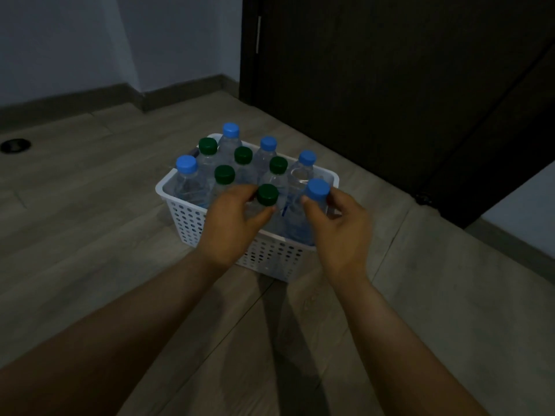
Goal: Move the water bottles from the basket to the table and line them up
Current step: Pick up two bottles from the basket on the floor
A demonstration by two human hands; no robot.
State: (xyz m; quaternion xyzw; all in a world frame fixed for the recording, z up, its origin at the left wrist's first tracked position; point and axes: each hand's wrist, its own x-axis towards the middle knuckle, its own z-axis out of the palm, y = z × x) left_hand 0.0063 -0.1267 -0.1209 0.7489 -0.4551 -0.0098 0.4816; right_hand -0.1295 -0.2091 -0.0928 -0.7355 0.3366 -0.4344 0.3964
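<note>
A white perforated basket [180, 211] stands on a wood-look floor and holds several clear water bottles, some with blue caps, some with green caps. My left hand [231, 226] curls around the neck of the nearest green-capped bottle [267, 194], thumb and fingers on either side just below the cap. My right hand [342, 226] wraps the neck of the nearest blue-capped bottle [317, 190] at the basket's right front corner. Both bottles stand upright inside the basket. My hands hide their lower bodies.
A dark door or cabinet front [390, 85] rises behind and to the right of the basket. A pale wall with a grey skirting board [180, 94] runs along the back left. A round dark floor fitting [15, 145] lies at far left. No table is in view.
</note>
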